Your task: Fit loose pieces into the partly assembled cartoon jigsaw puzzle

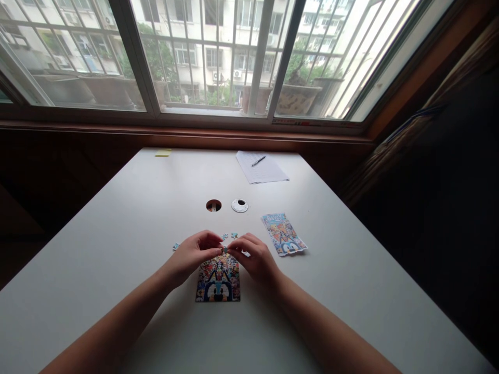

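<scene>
A partly assembled jigsaw puzzle (218, 283) with a blue cartoon dog face lies flat on the white table. Over its far edge, my left hand (197, 254) and my right hand (253, 254) meet with fingers pinched around a small light-blue puzzle piece (225, 250). The fingers partly hide that piece and the upper part of the puzzle. Just beyond my fingertips lie loose puzzle pieces (234, 235). One more loose piece (175, 246) rests left of my left hand.
Right of the puzzle lies a printed picture packet (284, 234). Farther back are a round table hole (213, 206), a white grommet cover (239, 205), paper sheets (263, 171) with a pen (258, 161), and yellow sticky notes (162, 153). A barred window (210, 62) stands behind the table.
</scene>
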A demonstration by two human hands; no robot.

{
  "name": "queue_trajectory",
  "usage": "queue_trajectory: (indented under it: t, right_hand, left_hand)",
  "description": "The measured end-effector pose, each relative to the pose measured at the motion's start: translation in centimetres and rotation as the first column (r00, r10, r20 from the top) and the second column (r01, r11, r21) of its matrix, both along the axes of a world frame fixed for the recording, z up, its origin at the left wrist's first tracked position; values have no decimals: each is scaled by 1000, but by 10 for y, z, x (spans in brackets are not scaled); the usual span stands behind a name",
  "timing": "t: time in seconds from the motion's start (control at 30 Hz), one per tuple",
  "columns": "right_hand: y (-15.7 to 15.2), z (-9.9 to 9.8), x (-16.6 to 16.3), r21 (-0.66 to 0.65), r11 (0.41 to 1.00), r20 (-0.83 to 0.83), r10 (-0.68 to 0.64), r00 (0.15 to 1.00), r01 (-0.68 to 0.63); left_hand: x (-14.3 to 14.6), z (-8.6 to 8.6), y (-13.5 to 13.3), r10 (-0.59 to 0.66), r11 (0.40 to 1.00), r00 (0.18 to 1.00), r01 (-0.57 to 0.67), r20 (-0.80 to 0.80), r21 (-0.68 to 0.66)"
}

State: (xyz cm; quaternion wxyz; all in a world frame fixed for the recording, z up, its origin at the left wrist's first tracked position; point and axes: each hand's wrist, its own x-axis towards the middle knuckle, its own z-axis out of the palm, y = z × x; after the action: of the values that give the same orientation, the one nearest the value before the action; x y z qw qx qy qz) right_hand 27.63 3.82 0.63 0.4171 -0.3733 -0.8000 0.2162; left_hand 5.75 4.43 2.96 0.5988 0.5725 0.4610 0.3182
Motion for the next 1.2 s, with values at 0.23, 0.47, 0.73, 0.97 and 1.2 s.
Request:
queue_trajectory:
  t: [0.23, 0.47, 0.73, 0.97, 1.2]
  right_hand:
    - [1, -2, 3, -47, 998, -74, 32, 997, -36]
    - [3, -3, 3, -61, 997, -80, 51, 995, -56]
    - [2, -2, 3, -63, 998, -63, 20, 998, -24]
    - [2, 0, 3, -60, 998, -83, 18, 996, -23]
    - [1, 0, 3, -76, 997, -67, 10, 998, -15]
  left_hand:
    - [1, -6, 3, 18, 998, 996, -13, 92, -57]
    - [-1, -10, 3, 18, 996, 992, -7, 127, -87]
    - [-4, -11, 4, 22, 1000, 993, -21, 112, -5]
    - [-14, -10, 5, 174, 804, 973, -50, -153, 593]
    - [-12, -20, 2, 211, 465, 928, 181, -307, 867]
